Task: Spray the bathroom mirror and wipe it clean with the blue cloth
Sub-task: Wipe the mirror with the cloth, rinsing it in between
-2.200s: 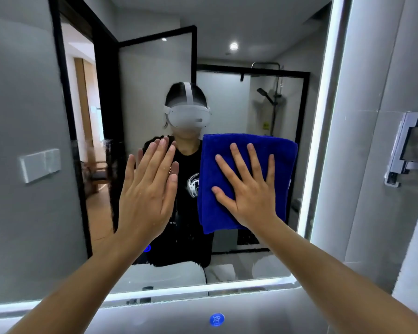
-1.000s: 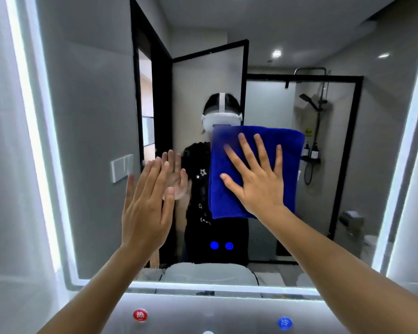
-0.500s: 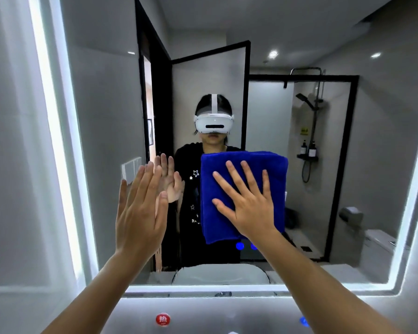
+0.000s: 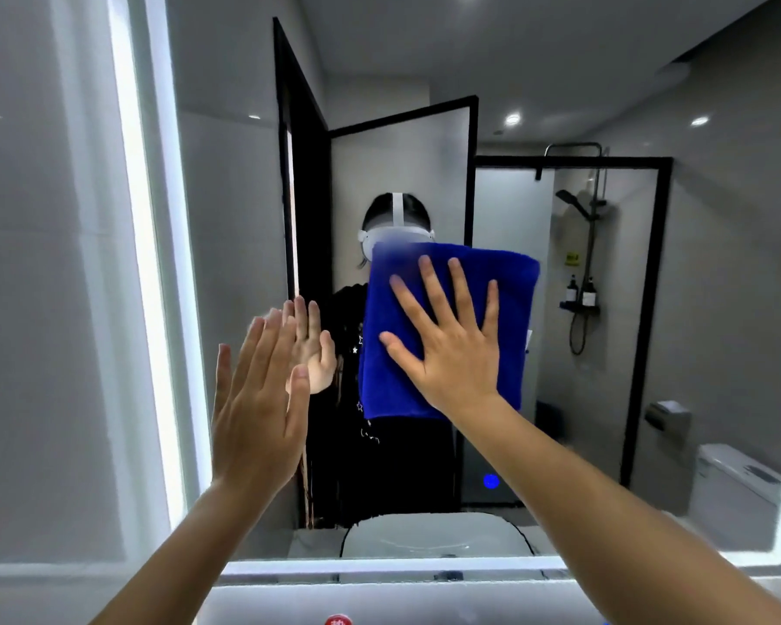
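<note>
Blue terry, folded into a thick pad, is what the eye goes to first: the blue cloth (image 4: pixel 447 331) lies flat against the bathroom mirror (image 4: pixel 718 309), roughly at its middle, and it now sits higher on the glass than it did half a second ago, when it was down at chest height of the reflected figure; now its top edge covers the lower part of the reflected headset. That reads to me as the upstroke of a wiping pass, so the spraying looks done and the wiping well under way, though how much of the glass has been covered I cannot judge from here. The right hand (image 4: pixel 452 349) presses the cloth with fingers straight and fanned wide, palm flat on the pile, gripping nothing. The left hand (image 4: pixel 258 399) is raised beside it, fingers straight and close together, holding nothing; it stands very near the glass with its own reflection just behind, but whether it touches I cannot tell. The cloth looks plush and deep in colour, its upper left corner smeared by motion, its lower edge hanging straight. The mirror's lit border (image 4: pixel 145 263) glows along the left side, and a faint streaking shows low on the glass beneath the left hand.
</note>
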`<state>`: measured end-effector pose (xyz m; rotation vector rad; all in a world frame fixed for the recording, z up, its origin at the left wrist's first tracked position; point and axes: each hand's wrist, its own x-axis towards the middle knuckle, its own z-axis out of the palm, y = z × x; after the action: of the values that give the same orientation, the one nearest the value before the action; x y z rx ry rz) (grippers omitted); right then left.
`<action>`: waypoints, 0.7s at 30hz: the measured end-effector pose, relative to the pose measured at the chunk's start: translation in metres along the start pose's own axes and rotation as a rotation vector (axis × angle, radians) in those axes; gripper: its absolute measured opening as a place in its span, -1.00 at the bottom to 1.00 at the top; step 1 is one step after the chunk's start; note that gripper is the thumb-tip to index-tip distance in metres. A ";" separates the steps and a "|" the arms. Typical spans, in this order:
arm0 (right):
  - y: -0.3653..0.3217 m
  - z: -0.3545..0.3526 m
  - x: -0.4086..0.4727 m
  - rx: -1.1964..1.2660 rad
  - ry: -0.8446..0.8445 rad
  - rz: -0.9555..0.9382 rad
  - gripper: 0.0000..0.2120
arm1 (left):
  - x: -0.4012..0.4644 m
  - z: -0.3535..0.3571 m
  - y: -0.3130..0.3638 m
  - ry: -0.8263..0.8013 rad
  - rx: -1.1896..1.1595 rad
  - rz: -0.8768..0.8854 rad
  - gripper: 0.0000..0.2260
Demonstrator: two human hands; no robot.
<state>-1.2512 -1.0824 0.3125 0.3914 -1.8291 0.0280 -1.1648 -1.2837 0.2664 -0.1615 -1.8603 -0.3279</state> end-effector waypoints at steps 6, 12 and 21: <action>-0.044 0.015 -0.033 0.015 -0.046 -0.166 -0.39 | -0.001 -0.007 -0.016 0.012 0.026 -0.025 -0.56; -0.025 0.018 -0.060 -0.008 -0.030 -0.152 -0.41 | -0.006 -0.007 -0.024 -0.001 0.026 -0.037 -0.55; -0.033 0.004 0.013 0.017 -0.003 -0.033 -0.37 | 0.000 -0.009 -0.034 0.024 0.030 -0.018 -0.56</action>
<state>-1.2486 -1.1174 0.3181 0.4336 -1.8258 0.0208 -1.1659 -1.3186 0.2645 -0.1205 -1.8432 -0.3127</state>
